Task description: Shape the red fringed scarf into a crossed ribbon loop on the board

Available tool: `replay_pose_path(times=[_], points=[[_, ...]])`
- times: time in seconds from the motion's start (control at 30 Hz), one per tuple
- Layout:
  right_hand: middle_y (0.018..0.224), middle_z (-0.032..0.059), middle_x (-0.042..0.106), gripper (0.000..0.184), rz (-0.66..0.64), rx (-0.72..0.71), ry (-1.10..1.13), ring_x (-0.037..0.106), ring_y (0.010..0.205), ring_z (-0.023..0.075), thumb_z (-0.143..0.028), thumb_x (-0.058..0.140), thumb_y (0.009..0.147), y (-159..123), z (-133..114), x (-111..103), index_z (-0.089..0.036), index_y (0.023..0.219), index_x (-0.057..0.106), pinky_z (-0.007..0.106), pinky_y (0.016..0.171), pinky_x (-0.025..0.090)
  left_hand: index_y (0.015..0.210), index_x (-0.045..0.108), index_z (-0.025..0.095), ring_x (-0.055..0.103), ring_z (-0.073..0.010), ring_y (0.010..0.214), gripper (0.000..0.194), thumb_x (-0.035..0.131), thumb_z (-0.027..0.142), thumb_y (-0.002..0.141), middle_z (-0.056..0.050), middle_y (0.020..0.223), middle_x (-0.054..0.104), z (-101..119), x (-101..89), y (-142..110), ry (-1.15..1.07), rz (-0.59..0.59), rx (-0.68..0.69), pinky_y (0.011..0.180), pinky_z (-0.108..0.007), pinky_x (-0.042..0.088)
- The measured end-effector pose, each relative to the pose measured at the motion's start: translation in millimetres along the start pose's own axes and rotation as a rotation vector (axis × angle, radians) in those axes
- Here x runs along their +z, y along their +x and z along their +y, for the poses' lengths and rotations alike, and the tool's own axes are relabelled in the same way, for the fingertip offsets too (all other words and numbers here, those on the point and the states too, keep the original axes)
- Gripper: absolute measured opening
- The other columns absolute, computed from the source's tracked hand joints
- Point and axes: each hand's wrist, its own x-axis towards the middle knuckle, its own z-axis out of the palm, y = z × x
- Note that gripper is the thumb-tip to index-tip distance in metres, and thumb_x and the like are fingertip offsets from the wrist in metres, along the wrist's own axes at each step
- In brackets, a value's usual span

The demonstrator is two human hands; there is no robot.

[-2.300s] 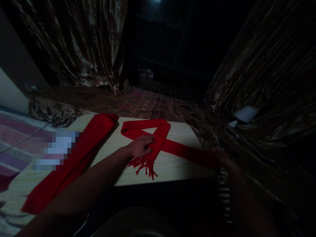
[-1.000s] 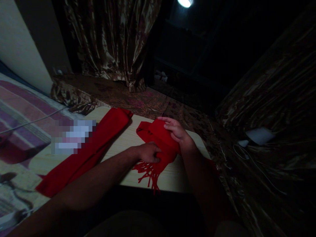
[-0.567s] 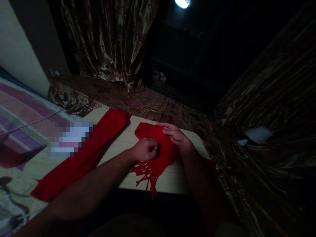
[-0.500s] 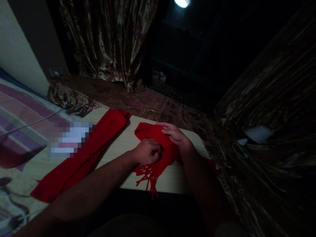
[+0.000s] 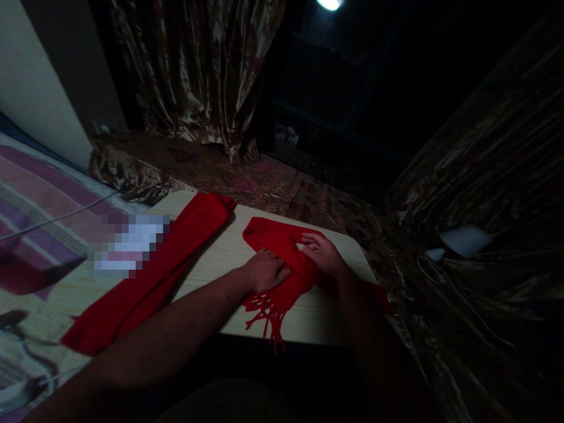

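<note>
A red fringed scarf (image 5: 294, 282) lies bent over on the pale wooden table (image 5: 238, 320), its fringe toward me and another length running off to the right under my forearm. My left hand (image 5: 265, 270) rests on the scarf's left side, fingers stretched out and lying flat. On the right part of the cloth is my right hand (image 5: 322, 252), its fingers extended and slightly curved beside a small gap where the table shows through. To the left lies a long folded red cloth (image 5: 154, 279), which neither hand touches.
A blurred-out patch (image 5: 132, 244) covers something beside the folded cloth. Left of the table is a striped bedspread (image 5: 39, 200) with a cable across it. Patterned curtains (image 5: 198, 76) hang behind, and a white object with a cord (image 5: 466, 241) lies at the right.
My left hand has opened from a curled grip and now lies flat on the scarf. My right hand has shifted right and toward me, uncovering a small gap in the cloth.
</note>
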Motion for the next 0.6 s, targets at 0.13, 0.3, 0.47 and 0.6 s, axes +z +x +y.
replay_pose_path(times=[0.13,0.3,0.47,0.6], points=[[0.127,0.0130,0.067,0.051,0.016,0.039,-0.250,0.067,0.107,0.0254,-0.036,0.071,0.080,-53,7,-34,-0.022,0.128,0.063,0.046,0.097,0.053,0.107,0.069,0.015,0.063,-0.0344,0.105,0.043,0.041,0.046,0.098,-0.018,0.108,0.070,-1,4.6,2,-0.029,0.021,-0.045,0.097,-0.051,0.044],[0.155,0.0099,0.046,0.086,-0.062,0.006,-0.550,0.044,0.141,0.0296,-0.032,0.077,0.072,-106,33,-49,-0.027,0.151,0.043,0.050,0.117,0.036,0.112,0.069,0.015,0.063,-0.0338,0.107,0.043,0.043,0.045,0.097,-0.018,0.113,0.070,-4,9.9,4,-0.042,0.036,-0.079,0.098,-0.049,0.045],[0.152,0.0145,0.049,0.069,0.061,-0.065,-0.751,0.045,0.140,0.0292,-0.034,0.062,0.087,-117,61,-43,-0.021,0.152,0.042,0.051,0.118,0.035,0.110,0.071,0.016,0.064,-0.0316,0.105,0.043,0.041,0.044,0.097,-0.016,0.108,0.072,-5,8.2,6,-0.090,0.038,-0.128,0.096,-0.045,0.048],[0.144,0.0153,0.056,0.062,0.104,-0.075,-0.846,0.051,0.134,0.0269,-0.014,0.053,0.086,-110,72,-46,-0.015,0.147,0.048,0.047,0.116,0.039,0.114,0.068,0.017,0.063,-0.0300,0.109,0.038,0.045,0.042,0.095,-0.015,0.113,0.070,-9,3.2,8,-0.212,0.035,-0.218,0.097,-0.043,0.047]])
